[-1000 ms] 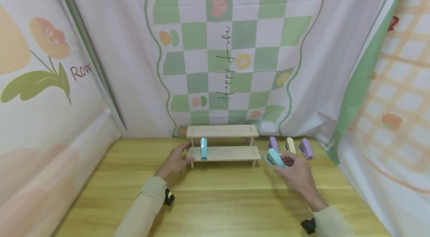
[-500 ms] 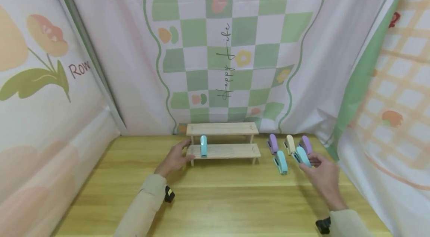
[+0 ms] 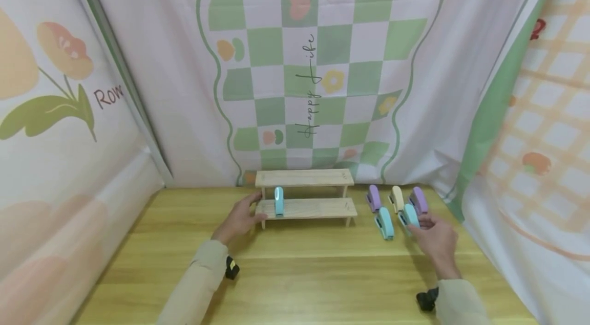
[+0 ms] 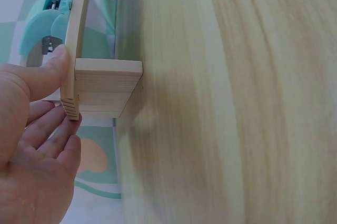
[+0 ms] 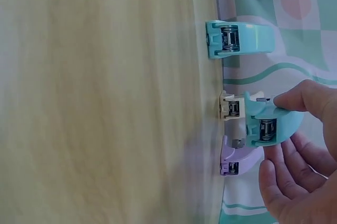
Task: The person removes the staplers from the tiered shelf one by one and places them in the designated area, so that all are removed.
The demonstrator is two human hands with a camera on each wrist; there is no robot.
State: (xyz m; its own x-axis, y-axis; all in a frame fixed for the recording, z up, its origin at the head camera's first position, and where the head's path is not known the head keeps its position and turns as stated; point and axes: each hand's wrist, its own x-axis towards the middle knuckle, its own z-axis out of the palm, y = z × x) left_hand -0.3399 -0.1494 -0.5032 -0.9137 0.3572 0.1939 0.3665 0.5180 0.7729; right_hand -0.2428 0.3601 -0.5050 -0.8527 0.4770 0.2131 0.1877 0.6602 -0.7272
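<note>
My left hand [image 3: 239, 218] grips the left end of the two-tier wooden shelf [image 3: 318, 208], thumb on top of the lower board and fingers beneath it, as the left wrist view shows. A teal stapler [image 3: 278, 201] stands on that lower tier near the thumb. My right hand [image 3: 435, 238] pinches another teal stapler [image 5: 273, 121] between thumb and fingers. In the right wrist view it is held above the table, in front of the cream stapler [image 5: 231, 107] and the purple stapler [image 5: 239, 160]. A third teal stapler [image 3: 384, 223] stands on the table to its left.
Behind the teal staplers stand a purple stapler [image 3: 374, 198], a cream stapler [image 3: 396, 199] and a second purple one, in a row right of the shelf. The upper tier [image 3: 304, 177] is close to the patterned curtain [image 3: 322, 59]. Wood-grain table [image 3: 295, 284] extends in front.
My right hand has carried its teal stapler rightward, then slightly back left and lower. The teal stapler on the table has come into view beside it. The left hand keeps its place.
</note>
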